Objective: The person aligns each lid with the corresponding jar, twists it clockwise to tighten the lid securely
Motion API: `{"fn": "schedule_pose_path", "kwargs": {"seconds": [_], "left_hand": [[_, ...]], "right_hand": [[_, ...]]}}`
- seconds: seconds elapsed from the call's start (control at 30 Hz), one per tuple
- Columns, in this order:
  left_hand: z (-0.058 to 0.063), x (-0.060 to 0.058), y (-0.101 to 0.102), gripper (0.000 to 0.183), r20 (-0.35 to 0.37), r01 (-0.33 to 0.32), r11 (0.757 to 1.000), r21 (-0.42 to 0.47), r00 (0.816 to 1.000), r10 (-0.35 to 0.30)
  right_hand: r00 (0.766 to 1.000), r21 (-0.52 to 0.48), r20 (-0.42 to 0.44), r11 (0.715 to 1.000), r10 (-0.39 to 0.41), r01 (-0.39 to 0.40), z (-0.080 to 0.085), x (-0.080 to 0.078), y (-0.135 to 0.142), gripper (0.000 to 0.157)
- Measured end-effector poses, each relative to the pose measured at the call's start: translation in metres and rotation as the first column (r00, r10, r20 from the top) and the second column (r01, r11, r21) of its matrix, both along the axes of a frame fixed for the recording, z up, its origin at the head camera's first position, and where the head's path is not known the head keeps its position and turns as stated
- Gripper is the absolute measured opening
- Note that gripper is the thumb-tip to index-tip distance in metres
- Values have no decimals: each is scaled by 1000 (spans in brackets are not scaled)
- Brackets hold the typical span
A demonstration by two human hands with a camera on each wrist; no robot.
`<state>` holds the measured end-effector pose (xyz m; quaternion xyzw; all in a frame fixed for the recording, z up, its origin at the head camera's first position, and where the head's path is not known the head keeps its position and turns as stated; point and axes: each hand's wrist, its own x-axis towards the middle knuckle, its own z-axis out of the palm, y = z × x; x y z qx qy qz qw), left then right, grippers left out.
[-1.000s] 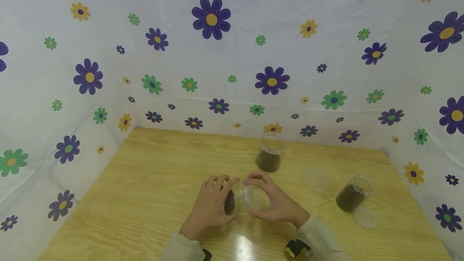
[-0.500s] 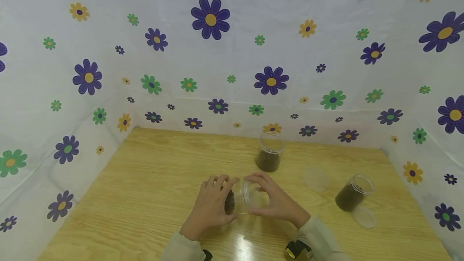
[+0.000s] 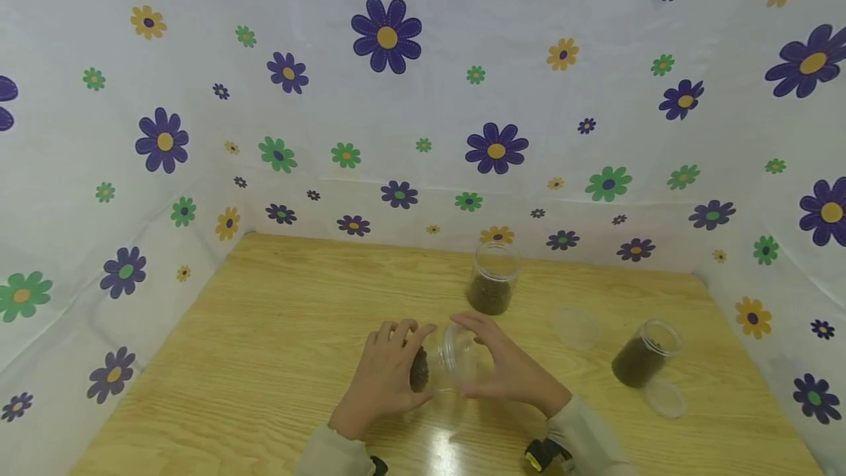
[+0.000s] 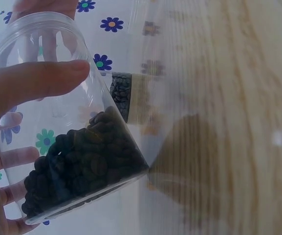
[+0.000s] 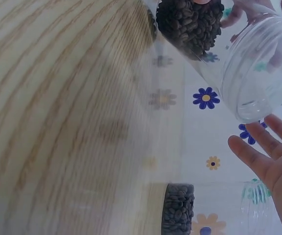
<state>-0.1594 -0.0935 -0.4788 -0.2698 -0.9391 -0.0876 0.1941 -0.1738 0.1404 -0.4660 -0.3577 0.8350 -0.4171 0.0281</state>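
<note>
My left hand [image 3: 386, 380] grips a clear jar [image 3: 436, 366] partly filled with dark coffee beans [image 4: 87, 161]. The jar tilts with its mouth end toward the right, and its lower edge seems to rest on the wooden table. In the left wrist view the thumb lies across the front and fingers show through the wall behind. My right hand [image 3: 518, 377] is spread around the jar's ridged top end [image 5: 258, 68]. Its fingers [image 5: 258, 147] look extended and just off the rim in the right wrist view. Whether a clear lid sits on that end I cannot tell.
Behind the hands stands another clear jar [image 3: 490, 289] of beans. A third jar [image 3: 641, 358] with dark contents is at the right. Two clear round lids, one lid [image 3: 575, 327] between those jars and another lid [image 3: 664, 397] near the third, lie on the table [image 3: 284, 300]. Flowered cloth encloses the sides.
My right hand has shifted slightly to the right at the jar's top end, and its wrist has turned a little. The left hand and the jar stay nearly still.
</note>
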Motion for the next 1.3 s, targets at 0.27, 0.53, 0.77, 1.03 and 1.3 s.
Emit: {"fn": "schedule_pose_path", "kwargs": {"seconds": [0.27,0.53,0.77,1.03,1.3], "left_hand": [[1,1,1,98,15,-11,1000,-2,1000,11],[-1,0,2,98,9,-17,1000,-6,1000,18],[0,1,1,98,19,-18,1000,2,1000,18],[1,2,2,97,11,-18,1000,-6,1000,18],[1,1,2,99,0,-15,1000,4,1000,15]], "right_hand": [[990,78,-135,996,42,-31,3,-1,5,91],[982,68,-175,996,70,-58,0,-3,2,86],[991,55,-127,998,36,-29,-1,-3,0,84],[999,46,-53,999,-11,14,-1,-2,0,84],[996,76,-45,994,-71,74,-1,0,-2,85]]}}
